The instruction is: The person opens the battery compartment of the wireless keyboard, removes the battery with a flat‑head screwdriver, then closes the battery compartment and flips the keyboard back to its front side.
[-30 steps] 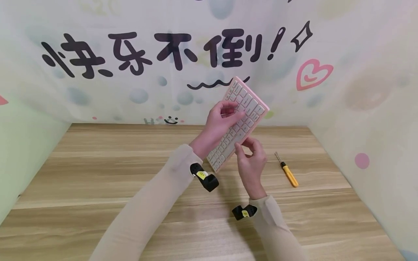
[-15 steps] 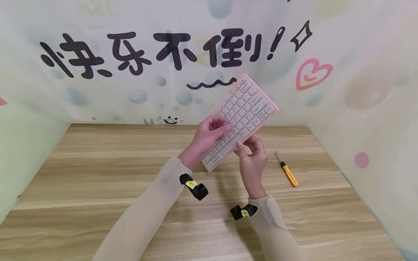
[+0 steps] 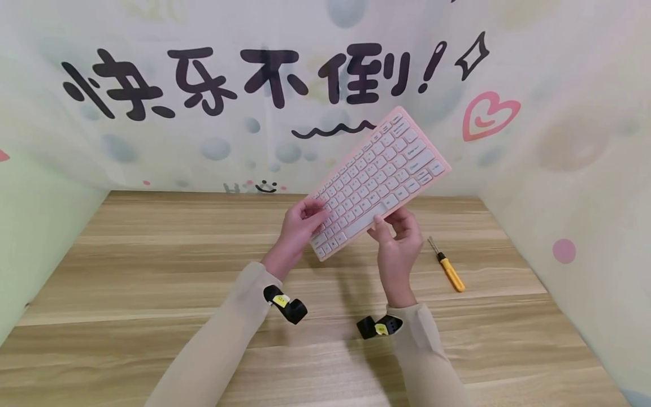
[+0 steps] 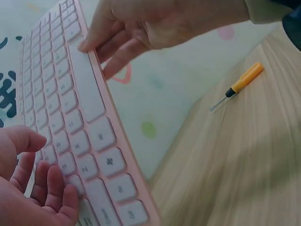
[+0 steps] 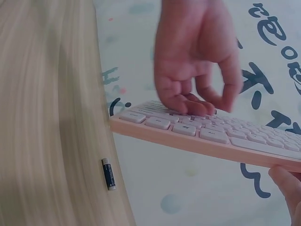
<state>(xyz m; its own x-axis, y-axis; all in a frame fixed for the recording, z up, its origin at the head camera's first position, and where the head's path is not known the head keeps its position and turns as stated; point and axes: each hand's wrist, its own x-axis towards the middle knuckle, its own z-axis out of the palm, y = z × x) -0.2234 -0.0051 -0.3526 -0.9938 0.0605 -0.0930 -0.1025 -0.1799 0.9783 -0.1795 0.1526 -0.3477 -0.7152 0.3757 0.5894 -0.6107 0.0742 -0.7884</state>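
Note:
A pink keyboard (image 3: 373, 181) with white keys is held aslant above the table, its keys facing me. My right hand (image 3: 400, 249) pinches its lower long edge, with the thumb on the space bar and the other fingers behind. Over the keys near the lower left end is my left hand (image 3: 292, 234), its fingers loosely curled. In the right wrist view, the left hand (image 5: 195, 61) comes down on the keys from above, fingertips at the key tops and not round the edge. No object shows clearly between its fingers.
A screwdriver (image 3: 450, 272) with a yellow handle lies on the wooden table (image 3: 168, 271) right of my right hand. In the right wrist view a small dark battery (image 5: 108, 174) lies near the table's back edge. A printed cloth wall (image 3: 203, 152) stands behind.
My left hand has slid down and left across the keys toward the keyboard's lower left end. The keyboard has turned clockwise, its upper end moving right. My right hand keeps its pinch, barely shifting.

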